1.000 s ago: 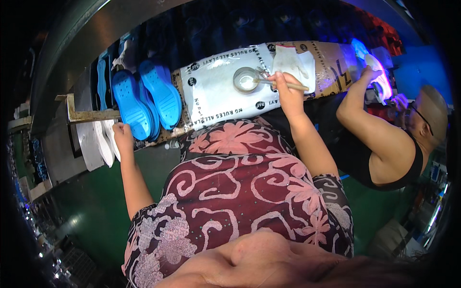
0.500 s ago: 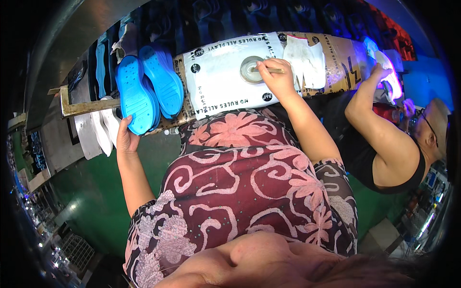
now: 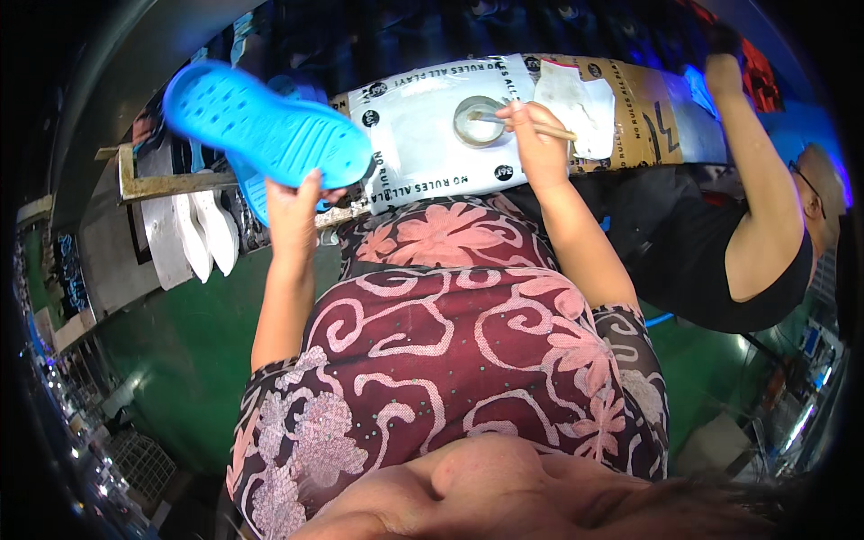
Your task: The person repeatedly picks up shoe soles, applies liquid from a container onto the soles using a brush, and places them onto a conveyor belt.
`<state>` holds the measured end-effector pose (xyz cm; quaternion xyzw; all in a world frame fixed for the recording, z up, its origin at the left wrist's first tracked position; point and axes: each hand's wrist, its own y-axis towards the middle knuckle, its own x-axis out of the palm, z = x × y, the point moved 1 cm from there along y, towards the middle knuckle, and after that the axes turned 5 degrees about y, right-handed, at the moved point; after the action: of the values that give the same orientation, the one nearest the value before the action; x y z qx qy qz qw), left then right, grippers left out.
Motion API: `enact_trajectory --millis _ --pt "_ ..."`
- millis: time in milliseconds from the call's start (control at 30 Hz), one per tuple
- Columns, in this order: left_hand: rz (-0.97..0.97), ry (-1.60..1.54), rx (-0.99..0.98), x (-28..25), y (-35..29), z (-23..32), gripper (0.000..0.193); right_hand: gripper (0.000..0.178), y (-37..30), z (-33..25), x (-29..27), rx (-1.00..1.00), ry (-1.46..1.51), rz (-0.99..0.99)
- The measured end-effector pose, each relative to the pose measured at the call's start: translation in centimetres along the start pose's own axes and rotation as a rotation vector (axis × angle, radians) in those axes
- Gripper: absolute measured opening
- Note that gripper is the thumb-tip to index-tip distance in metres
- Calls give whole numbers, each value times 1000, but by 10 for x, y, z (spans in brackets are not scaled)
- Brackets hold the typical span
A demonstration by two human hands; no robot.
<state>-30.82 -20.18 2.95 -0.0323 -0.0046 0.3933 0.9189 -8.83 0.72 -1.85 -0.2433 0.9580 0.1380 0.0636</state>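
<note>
Raised above the bench's left end is a blue shoe sole, tilted, with small holes at its far end and grooves near its heel. My left hand grips that heel end, thumb on top. My right hand is closed around the wooden handle of a brush. The brush's tip lies over a round, shallow dish holding a pale substance. Under the raised sole, another blue sole is partly hidden.
Printed white plastic sheeting covers the bench, with torn white paper right of the dish. White pointed pieces lie at left beside a metal frame edge. A co-worker in black is close at right, one arm stretched forward.
My left hand has lifted the blue sole off the others and swung its heel rightward. My right hand has shifted slightly right with the brush. The co-worker's arm now reaches farther forward.
</note>
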Motion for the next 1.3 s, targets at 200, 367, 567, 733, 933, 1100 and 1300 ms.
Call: enact_trajectory --millis 200,367,567,733,933,1100,1300 --pt "-78 158 47 28 4 -2 40 33 -10 -49 3 20 311 33" --pt "-93 244 222 37 3 1 39 31 -15 -78 19 -403 21 -224" --pt "-95 199 289 44 -1 9 43 29 -14 -79 30 -497 -79 -229" --pt "-92 247 317 40 -1 9 43 28 -15 -75 26 -534 -135 -247" --pt "-95 313 311 39 -3 8 45 26 -14 -78 25 -458 -72 -253" --pt "-86 316 351 38 -4 6 44 22 -11 -79 29 -546 -152 -288" --pt "-77 388 392 36 -4 1 42 23 -15 -75 22 -496 -135 -235"
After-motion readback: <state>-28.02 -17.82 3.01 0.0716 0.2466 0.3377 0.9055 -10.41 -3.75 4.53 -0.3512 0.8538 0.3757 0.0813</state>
